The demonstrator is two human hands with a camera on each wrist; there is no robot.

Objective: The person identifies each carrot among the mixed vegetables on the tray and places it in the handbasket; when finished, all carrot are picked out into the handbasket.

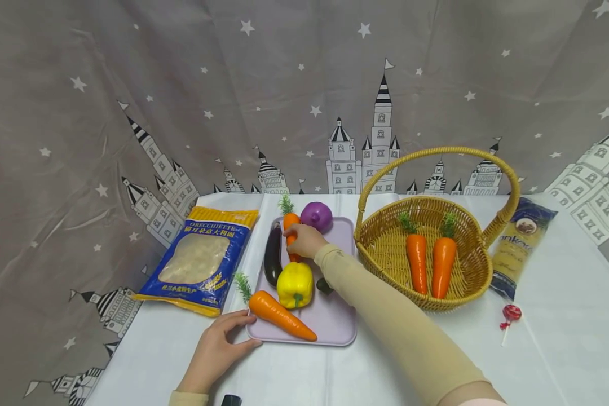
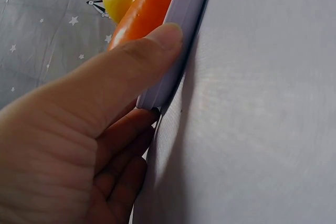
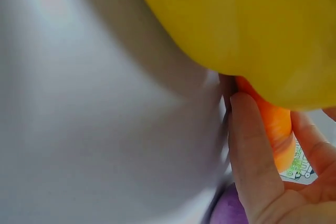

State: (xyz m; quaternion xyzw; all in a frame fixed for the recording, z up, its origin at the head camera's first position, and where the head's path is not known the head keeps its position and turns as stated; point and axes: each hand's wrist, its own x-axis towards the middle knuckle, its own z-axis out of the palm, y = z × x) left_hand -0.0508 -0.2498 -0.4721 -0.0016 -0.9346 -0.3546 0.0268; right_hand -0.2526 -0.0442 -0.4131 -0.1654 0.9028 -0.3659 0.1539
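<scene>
Here's the right hand point(image 1: 307, 241) over the far part of the pale purple tray point(image 1: 341, 324), fingers and thumb wrapped round an orange carrot point(image 1: 291, 221), and that carrot lies toward the tray's far left, its feathery green top poking out past the edge! Down at the near left corner, the left hand point(image 1: 216, 347) has the tray pinched, thumb pressed on the rim, fingers tucked along the side

Look at the crowd in there: a dark eggplant point(image 1: 272, 256) just left of the gripped carrot, a purple onion point(image 1: 317, 216) to its right, overlapping the far rim, and a yellow bell pepper point(image 1: 295, 285) on the near side. Nearest the person, a big carrot point(image 1: 282, 317) lies slantwise, leafy end over the left rim. A small dark item point(image 1: 324, 286) peeks out beside the right sleeve point(image 1: 385, 316), too hidden to name

Over on the right, the wicker basket point(image 1: 385, 260), its handle arching high, with two carrots point(image 1: 444, 265) side by side inside! Behind its right side leans a blue-and-gold packet point(image 1: 517, 242), partly covered, and a red lollipop point(image 1: 512, 313) lies in front of that. On the left, a blue-and-yellow bag of orecchiette point(image 1: 200, 258) lies near the tray, all on a white tabletop point(image 1: 563, 349)
</scene>
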